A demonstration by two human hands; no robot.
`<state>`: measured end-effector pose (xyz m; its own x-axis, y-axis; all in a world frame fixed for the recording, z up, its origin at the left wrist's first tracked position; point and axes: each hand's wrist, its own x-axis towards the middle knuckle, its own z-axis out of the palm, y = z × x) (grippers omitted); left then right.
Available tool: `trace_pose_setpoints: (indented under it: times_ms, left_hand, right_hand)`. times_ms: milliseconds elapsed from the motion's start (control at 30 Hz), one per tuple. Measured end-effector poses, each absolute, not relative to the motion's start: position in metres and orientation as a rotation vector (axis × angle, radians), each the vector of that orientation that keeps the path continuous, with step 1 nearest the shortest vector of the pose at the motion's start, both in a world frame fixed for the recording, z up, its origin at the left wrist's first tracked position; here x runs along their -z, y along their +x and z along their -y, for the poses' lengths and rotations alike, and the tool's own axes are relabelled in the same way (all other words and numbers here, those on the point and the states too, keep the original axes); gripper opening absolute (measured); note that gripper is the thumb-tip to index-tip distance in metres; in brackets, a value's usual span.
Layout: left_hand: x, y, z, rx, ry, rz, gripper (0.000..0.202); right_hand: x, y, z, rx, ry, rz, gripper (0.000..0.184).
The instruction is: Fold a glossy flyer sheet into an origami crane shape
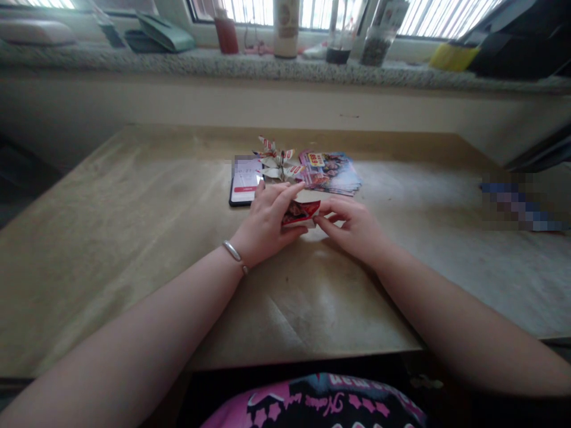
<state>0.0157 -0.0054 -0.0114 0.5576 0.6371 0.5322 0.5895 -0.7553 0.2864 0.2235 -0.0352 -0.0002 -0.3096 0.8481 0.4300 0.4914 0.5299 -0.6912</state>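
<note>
A small piece of folded printed paper (301, 213), red and dark on top with a pale edge below, is between my two hands just above the table. My left hand (272, 217), with a silver bangle at its wrist, grips it from the left, thumb below and fingers above. At its right end, the fingertips of my right hand (350, 223) pinch the paper. Just beyond my hands stands a folded paper flower (281, 163) with pointed petals. Beside it on the left lies a phone (244, 181) with a lit screen; on the right is a stack of printed leaflets (336, 172).
The wide table (156, 249) has a shiny beige cover. Behind it, a speckled stone windowsill (250, 66) bears a red jar (226, 34), several bottles, a green case (167, 32) and a yellow item (454, 56). A blurred blue item (520, 205) lies at the right.
</note>
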Motion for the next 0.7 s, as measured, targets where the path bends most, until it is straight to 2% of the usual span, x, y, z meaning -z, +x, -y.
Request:
trace_pose_setpoints:
  times_ms: [233, 700]
  left_hand:
    - [0.0090, 0.0186, 0.0040, -1.032, 2.735, -1.074, 0.037]
    - [0.0133, 0.0199, 0.0004, -1.162, 2.690, -1.040, 0.028]
  right_hand:
    - [0.0056, 0.2220, 0.0333, -0.561, -1.036, 1.905, 0.011]
    - [0.0056, 0.2199, 0.0365, -0.558, -0.958, 1.861, 0.009]
